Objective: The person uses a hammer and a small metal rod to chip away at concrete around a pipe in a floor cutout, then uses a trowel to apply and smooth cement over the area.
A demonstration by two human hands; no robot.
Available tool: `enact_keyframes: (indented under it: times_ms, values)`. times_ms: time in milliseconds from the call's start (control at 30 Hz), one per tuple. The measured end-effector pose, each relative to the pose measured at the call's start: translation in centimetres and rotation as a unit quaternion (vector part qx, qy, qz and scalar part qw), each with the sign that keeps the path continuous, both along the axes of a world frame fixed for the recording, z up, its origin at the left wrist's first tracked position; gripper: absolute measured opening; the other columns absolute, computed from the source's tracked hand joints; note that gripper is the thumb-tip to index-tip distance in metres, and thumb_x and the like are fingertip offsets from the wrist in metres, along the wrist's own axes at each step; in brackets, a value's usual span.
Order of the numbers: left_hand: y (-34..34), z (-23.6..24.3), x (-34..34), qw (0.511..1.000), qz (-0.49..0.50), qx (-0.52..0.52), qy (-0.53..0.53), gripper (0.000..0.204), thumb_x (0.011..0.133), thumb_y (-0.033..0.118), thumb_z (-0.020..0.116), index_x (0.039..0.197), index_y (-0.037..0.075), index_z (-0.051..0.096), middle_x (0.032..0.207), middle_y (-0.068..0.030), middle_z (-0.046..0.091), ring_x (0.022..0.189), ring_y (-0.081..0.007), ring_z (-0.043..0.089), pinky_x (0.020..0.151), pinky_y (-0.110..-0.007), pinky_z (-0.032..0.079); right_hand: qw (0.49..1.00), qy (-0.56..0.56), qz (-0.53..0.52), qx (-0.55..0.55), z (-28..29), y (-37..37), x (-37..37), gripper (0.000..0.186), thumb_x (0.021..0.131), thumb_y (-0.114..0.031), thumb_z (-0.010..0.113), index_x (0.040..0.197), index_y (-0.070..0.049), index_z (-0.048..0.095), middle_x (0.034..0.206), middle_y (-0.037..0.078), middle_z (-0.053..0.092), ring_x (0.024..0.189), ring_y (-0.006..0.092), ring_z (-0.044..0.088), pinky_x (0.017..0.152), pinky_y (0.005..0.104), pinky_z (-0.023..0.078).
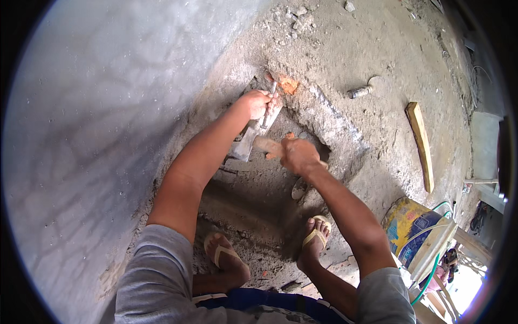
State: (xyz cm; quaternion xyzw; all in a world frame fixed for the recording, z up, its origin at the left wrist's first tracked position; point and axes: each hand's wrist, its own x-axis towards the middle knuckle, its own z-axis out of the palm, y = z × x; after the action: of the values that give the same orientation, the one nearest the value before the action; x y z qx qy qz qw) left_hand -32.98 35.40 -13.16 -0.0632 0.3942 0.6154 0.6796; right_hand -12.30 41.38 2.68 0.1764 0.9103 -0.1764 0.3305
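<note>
My left hand is closed around a thin metal chisel. One end of the chisel meets the broken edge of a dug-out hollow, beside a patch of exposed orange brick. My right hand grips the wooden handle of a hammer. Its blocky metal head is near the wall, just below the chisel's other end, and I cannot tell whether the two touch. Under my hands lies the hollow, with rough sides and small orange fragments inside.
A smooth grey wall rises on the left. To the right lie a wooden plank and a small trowel-like tool. A paint-stained bucket stands at the lower right beside a green hose. My sandalled feet straddle the hollow.
</note>
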Motion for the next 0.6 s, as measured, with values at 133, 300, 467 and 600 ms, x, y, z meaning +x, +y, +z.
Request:
enact_keyframes:
  times_ms: [133, 300, 467, 600]
  values:
    - [1.3, 1.9, 1.9, 0.997, -0.023, -0.078, 0.008, 0.021, 0.105, 0.009, 0.04, 0.115, 0.001, 0.056, 0.084, -0.0022, 0.054, 0.068, -0.0118, 0.049, 0.063, -0.027, 0.045, 0.983, -0.021, 0.166, -0.081, 1.9, -4.1, 4.3, 0.025, 0.081, -0.015, 0.066, 0.105, -0.008, 0.068, 0.094, 0.014, 0.073, 0.091, 0.0316, 0.071, 0.078, 0.0431, 0.057]
    - [1.0, 1.8, 2.3, 0.997, -0.002, -0.079, 0.022, 0.019, 0.105, 0.01, 0.041, 0.115, 0.004, 0.056, 0.086, -0.0027, 0.058, 0.07, -0.0129, 0.053, 0.062, -0.03, 0.047, 0.962, -0.084, 0.23, -0.124, 4.9, -5.7, 11.2, 0.023, 0.082, -0.014, 0.065, 0.104, -0.009, 0.066, 0.088, 0.012, 0.073, 0.085, 0.0299, 0.072, 0.074, 0.0416, 0.057]
    - [5.3, 4.0, 4.7, 0.983, 0.05, -0.169, 0.059, 0.026, 0.101, 0.035, 0.053, 0.113, 0.012, 0.053, 0.086, -0.0053, 0.061, 0.065, -0.0178, 0.056, 0.053, -0.036, 0.045, 0.976, -0.196, 0.063, -0.072, 12.7, 0.5, 21.3, 0.024, 0.079, -0.023, 0.065, 0.098, -0.007, 0.065, 0.083, 0.016, 0.071, 0.08, 0.0333, 0.071, 0.071, 0.0463, 0.056]
    - [7.3, -0.1, 1.6, 0.939, 0.138, -0.283, 0.135, 0.051, 0.091, 0.06, 0.059, 0.093, 0.009, 0.06, 0.066, -0.0037, 0.056, 0.054, -0.0186, 0.053, 0.051, -0.039, 0.044, 0.986, -0.166, 0.032, 0.014, 15.7, 2.4, 26.2, 0.021, 0.078, -0.022, 0.064, 0.093, -0.007, 0.065, 0.083, 0.017, 0.071, 0.079, 0.0344, 0.071, 0.073, 0.0467, 0.056]
